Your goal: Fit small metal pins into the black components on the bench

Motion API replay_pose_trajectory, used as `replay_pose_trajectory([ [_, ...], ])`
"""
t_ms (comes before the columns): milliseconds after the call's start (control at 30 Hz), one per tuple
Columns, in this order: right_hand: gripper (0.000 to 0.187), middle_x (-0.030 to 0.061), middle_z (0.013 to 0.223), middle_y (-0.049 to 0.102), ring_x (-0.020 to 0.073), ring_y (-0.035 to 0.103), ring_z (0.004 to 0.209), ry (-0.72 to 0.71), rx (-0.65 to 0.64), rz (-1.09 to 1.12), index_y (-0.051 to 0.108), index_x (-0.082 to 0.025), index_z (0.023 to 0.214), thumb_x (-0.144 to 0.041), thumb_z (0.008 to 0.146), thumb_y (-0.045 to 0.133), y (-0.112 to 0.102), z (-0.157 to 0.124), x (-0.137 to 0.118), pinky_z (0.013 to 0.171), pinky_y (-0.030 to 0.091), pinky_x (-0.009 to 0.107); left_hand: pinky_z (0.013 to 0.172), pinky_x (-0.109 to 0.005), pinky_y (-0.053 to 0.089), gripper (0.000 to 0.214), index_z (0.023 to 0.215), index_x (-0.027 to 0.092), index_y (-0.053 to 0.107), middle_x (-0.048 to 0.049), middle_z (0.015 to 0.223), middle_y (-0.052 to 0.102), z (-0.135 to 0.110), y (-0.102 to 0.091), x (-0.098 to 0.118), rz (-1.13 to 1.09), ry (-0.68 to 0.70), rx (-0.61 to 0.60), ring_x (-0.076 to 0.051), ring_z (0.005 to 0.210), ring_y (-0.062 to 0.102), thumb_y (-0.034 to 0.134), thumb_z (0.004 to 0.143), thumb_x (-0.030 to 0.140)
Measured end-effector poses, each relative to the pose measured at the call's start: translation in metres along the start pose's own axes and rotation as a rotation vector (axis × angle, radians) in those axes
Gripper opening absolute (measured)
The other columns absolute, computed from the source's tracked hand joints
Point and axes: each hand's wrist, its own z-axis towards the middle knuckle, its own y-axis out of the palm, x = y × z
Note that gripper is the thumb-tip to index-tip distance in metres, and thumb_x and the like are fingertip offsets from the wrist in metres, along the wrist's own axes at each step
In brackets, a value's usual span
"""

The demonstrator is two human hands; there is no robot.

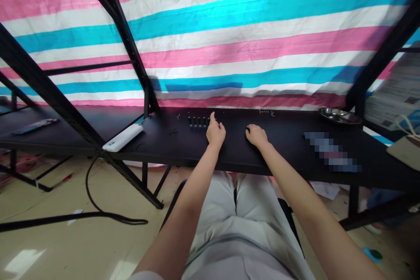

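Observation:
My left hand (215,132) is over the black tabletop, index finger stretched out and thumb apart. It is beside the right end of a row of several small dark cylinders with light tops (200,121), which stand upright. Whether its fingertips touch the last cylinder cannot be made out. My right hand (257,134) rests on the tabletop further right, its fingers curled inward. A dark spot shows at its fingertips, but what it holds, if anything, is hidden. Behind it, a row of small thin light pieces (266,112) lies near the back edge.
A white power bank-like device (124,137) lies by the left frame post. On the right are a round metal dish (340,116) and a blurred-out item (332,152). Black metal posts (123,30) flank the narrow table (183,148); a striped sheet (249,48) hangs behind.

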Motion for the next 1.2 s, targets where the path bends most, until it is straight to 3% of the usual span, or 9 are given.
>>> replay_pose_trajectory([
  [100, 0.036, 0.0116, 0.119, 0.059, 0.0232, 0.054, 0.107, 0.003, -0.005, -0.002, 0.060, -0.014, 0.113, -0.026, 0.088, 0.036, -0.001, -0.001, -0.001, 0.087, 0.041, 0.034, 0.079, -0.030, 0.046, 0.068, 0.144, 0.024, 0.014, -0.0075, 0.103, 0.062, 0.004, -0.001, -0.004, 0.036, -0.058, -0.033, -0.020, 0.090, 0.061, 0.046, 0.085, 0.022],
  [300, 0.036, 0.0114, 0.120, 0.058, 0.0236, 0.053, 0.107, 0.006, -0.009, 0.004, 0.060, -0.016, 0.113, -0.026, 0.088, 0.036, -0.002, -0.001, -0.001, 0.087, 0.041, 0.034, 0.084, -0.038, 0.045, 0.064, 0.145, 0.026, 0.015, -0.0132, 0.111, 0.059, 0.012, 0.004, -0.012, 0.048, -0.053, -0.102, -0.026, 0.095, 0.060, 0.044, 0.088, 0.025],
  [500, 0.037, 0.0119, 0.120, 0.058, 0.0238, 0.053, 0.108, 0.007, -0.010, 0.006, 0.059, -0.015, 0.115, -0.027, 0.088, 0.036, 0.000, 0.001, 0.000, 0.089, 0.040, 0.035, 0.083, -0.035, 0.046, 0.050, 0.137, 0.024, 0.037, -0.0139, 0.110, 0.060, 0.017, 0.011, -0.017, 0.057, -0.057, -0.095, -0.025, 0.095, 0.061, 0.044, 0.089, 0.029],
  [633, 0.036, 0.0120, 0.120, 0.058, 0.0237, 0.053, 0.107, 0.005, -0.007, 0.008, 0.059, -0.015, 0.114, -0.026, 0.088, 0.036, 0.001, 0.001, 0.001, 0.088, 0.040, 0.034, 0.078, -0.035, 0.046, 0.032, 0.119, 0.023, 0.053, -0.0134, 0.110, 0.060, 0.018, 0.011, -0.017, 0.057, -0.079, -0.084, -0.024, 0.091, 0.062, 0.039, 0.091, 0.028],
  [733, 0.035, 0.0118, 0.119, 0.058, 0.0237, 0.053, 0.107, 0.010, -0.009, 0.007, 0.059, -0.016, 0.113, -0.027, 0.088, 0.037, 0.002, 0.001, 0.002, 0.088, 0.040, 0.034, 0.076, -0.034, 0.045, 0.023, 0.106, 0.023, 0.056, -0.0099, 0.102, 0.063, 0.018, 0.010, -0.016, 0.028, -0.087, -0.100, -0.022, 0.087, 0.062, 0.038, 0.090, 0.023],
  [867, 0.036, 0.0119, 0.121, 0.057, 0.0239, 0.052, 0.108, -0.005, 0.037, 0.030, 0.057, -0.015, 0.116, -0.026, 0.088, 0.037, 0.003, 0.001, 0.001, 0.088, 0.039, 0.035, 0.077, -0.029, 0.045, 0.019, 0.102, 0.023, 0.052, -0.0040, 0.090, 0.066, 0.013, 0.013, -0.011, -0.130, 0.031, -0.178, -0.018, 0.085, 0.062, 0.039, 0.089, 0.017],
  [1033, 0.043, 0.0133, 0.127, 0.052, 0.0226, 0.048, 0.113, -0.240, 0.190, 0.141, 0.046, -0.013, 0.128, -0.032, 0.092, 0.032, 0.001, -0.001, -0.008, 0.091, 0.036, 0.034, 0.078, -0.025, 0.045, 0.022, 0.104, 0.022, 0.050, -0.0025, 0.095, 0.065, 0.003, 0.017, -0.005, -0.278, 0.258, -0.260, -0.014, 0.088, 0.062, 0.037, 0.088, 0.013],
  [1200, 0.036, 0.0126, 0.116, 0.058, 0.0213, 0.052, 0.104, -0.380, 0.150, 0.143, 0.053, -0.016, 0.119, -0.028, 0.093, 0.032, -0.002, -0.001, -0.013, 0.084, 0.036, 0.032, 0.079, -0.024, 0.045, 0.023, 0.104, 0.021, 0.051, -0.0030, 0.100, 0.062, -0.001, 0.015, -0.003, -0.311, 0.365, -0.270, -0.012, 0.088, 0.060, 0.037, 0.087, 0.013],
])
